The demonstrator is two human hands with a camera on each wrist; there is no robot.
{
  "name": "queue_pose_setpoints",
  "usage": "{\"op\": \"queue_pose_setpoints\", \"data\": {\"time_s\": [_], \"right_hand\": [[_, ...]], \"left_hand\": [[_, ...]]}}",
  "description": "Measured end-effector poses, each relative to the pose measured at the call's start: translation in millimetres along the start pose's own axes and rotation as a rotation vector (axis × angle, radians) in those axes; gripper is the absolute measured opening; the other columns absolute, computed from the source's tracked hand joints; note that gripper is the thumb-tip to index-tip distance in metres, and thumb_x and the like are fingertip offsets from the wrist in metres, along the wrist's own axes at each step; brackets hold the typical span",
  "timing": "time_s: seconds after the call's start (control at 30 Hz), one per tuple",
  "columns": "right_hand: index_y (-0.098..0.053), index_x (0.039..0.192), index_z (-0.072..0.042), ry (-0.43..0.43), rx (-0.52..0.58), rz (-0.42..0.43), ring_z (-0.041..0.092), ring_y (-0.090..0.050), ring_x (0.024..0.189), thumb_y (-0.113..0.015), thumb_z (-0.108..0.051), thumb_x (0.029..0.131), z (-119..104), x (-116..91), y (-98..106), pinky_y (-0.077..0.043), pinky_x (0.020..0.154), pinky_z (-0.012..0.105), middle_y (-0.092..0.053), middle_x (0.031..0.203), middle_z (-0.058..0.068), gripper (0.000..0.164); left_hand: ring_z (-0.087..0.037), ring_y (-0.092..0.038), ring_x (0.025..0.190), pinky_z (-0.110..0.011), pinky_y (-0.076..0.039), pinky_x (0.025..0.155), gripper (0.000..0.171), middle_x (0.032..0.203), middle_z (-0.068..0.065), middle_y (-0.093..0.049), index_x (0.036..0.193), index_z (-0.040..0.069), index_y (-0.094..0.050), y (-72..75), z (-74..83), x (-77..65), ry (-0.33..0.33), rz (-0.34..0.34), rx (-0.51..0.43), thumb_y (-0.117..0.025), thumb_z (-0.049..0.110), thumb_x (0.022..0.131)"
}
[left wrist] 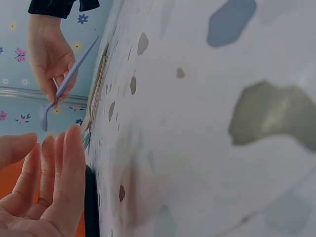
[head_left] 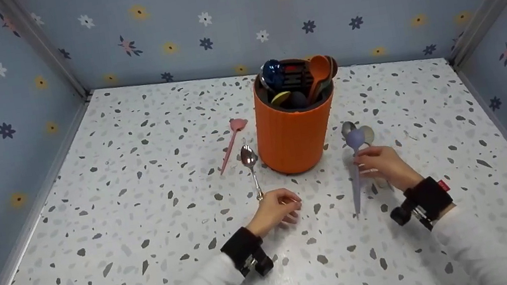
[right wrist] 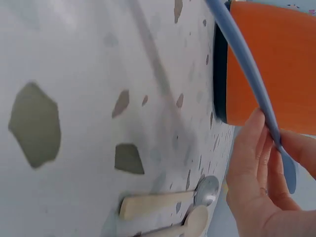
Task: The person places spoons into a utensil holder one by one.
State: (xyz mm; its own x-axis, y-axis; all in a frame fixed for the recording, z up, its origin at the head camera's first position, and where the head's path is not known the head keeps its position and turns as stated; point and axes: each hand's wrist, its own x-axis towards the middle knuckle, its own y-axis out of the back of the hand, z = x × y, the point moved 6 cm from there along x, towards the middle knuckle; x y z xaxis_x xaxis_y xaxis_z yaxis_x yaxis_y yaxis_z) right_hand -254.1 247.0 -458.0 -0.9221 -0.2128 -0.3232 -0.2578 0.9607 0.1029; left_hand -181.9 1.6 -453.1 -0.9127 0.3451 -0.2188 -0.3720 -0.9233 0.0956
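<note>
My right hand point(head_left: 385, 165) pinches a light purple spoon point(head_left: 355, 140) by its handle between thumb and fingertips. The spoon is raised above the table, with its bowl pointing away from me. In the right wrist view, the long handle of this purple spoon point(right wrist: 247, 61) crosses in front of the orange container point(right wrist: 271, 69). My left hand point(head_left: 274, 209) hovers in front of that container with loosely bent fingers, holding nothing. A shiny metal spoon point(head_left: 248, 157) lies just beyond it, its handle end near the knuckles.
A pink spoon point(head_left: 232, 144) lies left of the container. Several utensils, including an orange spoon point(head_left: 320, 68), stand inside it. Beneath my right hand lie a metal-bowled spoon with a cream handle point(right wrist: 158, 205) and a beige spoon point(right wrist: 197, 220). Flowered panels point(head_left: 225, 21) enclose the speckled table point(head_left: 120, 223).
</note>
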Motion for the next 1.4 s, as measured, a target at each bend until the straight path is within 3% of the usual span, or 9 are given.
{"op": "queue_pose_setpoints", "data": {"time_s": [0.17,0.3,0.6,0.83,1.17,1.3,1.4], "right_hand": [[-0.047,0.108,0.008,-0.012,0.049,-0.019,0.019,-0.057,0.088,-0.059,-0.011,0.085,3.3,-1.4,-14.7,-0.051,0.079,0.03,-0.057,0.098,0.009,0.032],[-0.048,0.103,0.006,-0.015,0.121,-0.038,0.02,-0.057,0.089,-0.057,-0.007,0.085,5.3,-5.7,-28.8,-0.051,0.081,0.032,-0.057,0.095,0.008,0.024],[-0.046,0.103,0.004,-0.024,0.199,-0.053,0.016,-0.057,0.082,-0.059,-0.008,0.085,8.5,-16.1,-57.9,-0.052,0.079,0.033,-0.056,0.091,0.007,0.025],[-0.047,0.103,0.006,0.0,0.224,-0.076,0.018,-0.056,0.083,-0.059,-0.009,0.084,5.7,-19.6,-69.6,-0.051,0.08,0.035,-0.054,0.093,0.008,0.027],[-0.046,0.106,0.005,0.037,0.224,-0.054,0.018,-0.057,0.085,-0.059,-0.012,0.085,-13.4,-26.5,-73.4,-0.05,0.082,0.036,-0.054,0.096,0.007,0.03],[-0.046,0.106,0.005,0.057,0.206,-0.059,0.019,-0.058,0.087,-0.059,-0.012,0.085,-24.8,-29.5,-72.2,-0.049,0.083,0.039,-0.056,0.094,0.007,0.03],[-0.047,0.106,0.004,0.082,0.193,-0.063,0.019,-0.058,0.087,-0.06,-0.014,0.085,-36.7,-32.5,-70.3,-0.049,0.084,0.04,-0.056,0.093,0.007,0.03]], "left_hand": [[-0.043,-0.06,0.074,-0.049,-0.052,0.065,0.019,0.081,-0.021,-0.06,0.096,-0.015,-0.056,-5.3,-2.2,3.5,-0.006,-0.021,-0.034,-0.055,-0.002,0.082],[-0.045,-0.058,0.076,-0.046,-0.053,0.064,0.018,0.082,-0.02,-0.059,0.096,-0.014,-0.056,-12.0,-13.1,12.5,-0.017,-0.044,-0.098,-0.055,-0.001,0.083],[-0.028,-0.062,0.067,-0.039,-0.055,0.063,0.02,0.086,-0.024,-0.061,0.095,-0.009,-0.057,-26.5,-25.1,17.0,-0.009,-0.06,-0.13,-0.06,0.007,0.083],[-0.029,-0.063,0.068,-0.038,-0.055,0.064,0.02,0.075,-0.008,-0.061,0.095,-0.009,-0.058,-33.8,-20.1,14.1,-0.018,-0.061,-0.136,-0.062,0.004,0.08],[-0.024,-0.062,0.067,-0.035,-0.055,0.062,0.02,0.075,-0.009,-0.062,0.095,-0.013,-0.058,-36.7,-7.4,12.7,-0.074,-0.091,-0.139,-0.062,-0.002,0.079],[-0.025,-0.061,0.068,-0.037,-0.055,0.062,0.019,0.076,-0.01,-0.062,0.095,-0.013,-0.058,-35.7,1.9,12.6,-0.086,-0.091,-0.151,-0.06,-0.004,0.078],[-0.019,-0.06,0.065,-0.036,-0.055,0.062,0.019,0.077,-0.011,-0.062,0.095,-0.012,-0.059,-33.6,12.5,11.8,-0.094,-0.09,-0.146,-0.06,-0.005,0.078]]}}
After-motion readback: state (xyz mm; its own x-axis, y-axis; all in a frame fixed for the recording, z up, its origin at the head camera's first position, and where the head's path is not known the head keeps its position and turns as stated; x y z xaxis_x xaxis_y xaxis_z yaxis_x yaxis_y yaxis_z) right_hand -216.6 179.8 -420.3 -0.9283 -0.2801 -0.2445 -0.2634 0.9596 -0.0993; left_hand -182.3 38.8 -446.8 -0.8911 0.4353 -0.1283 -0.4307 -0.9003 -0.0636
